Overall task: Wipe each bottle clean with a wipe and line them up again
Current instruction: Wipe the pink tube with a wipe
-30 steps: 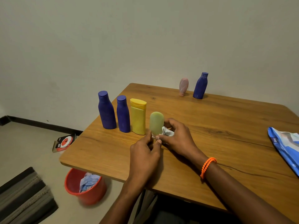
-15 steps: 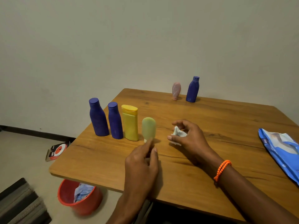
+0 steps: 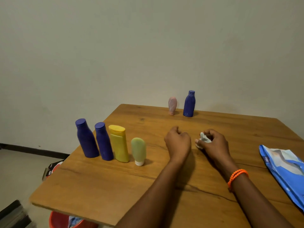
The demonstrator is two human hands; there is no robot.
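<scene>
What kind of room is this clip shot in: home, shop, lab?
Probably a plain room at home, not a shop or lab: a wooden table against a bare wall, toiletry-style bottles, a pack of wipes, and a red bin on the floor.

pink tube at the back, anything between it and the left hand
Nothing visible. Bare table lies between the left hand and the pink tube. The blue bottle stands beside the tube, on its right, off that path.
</scene>
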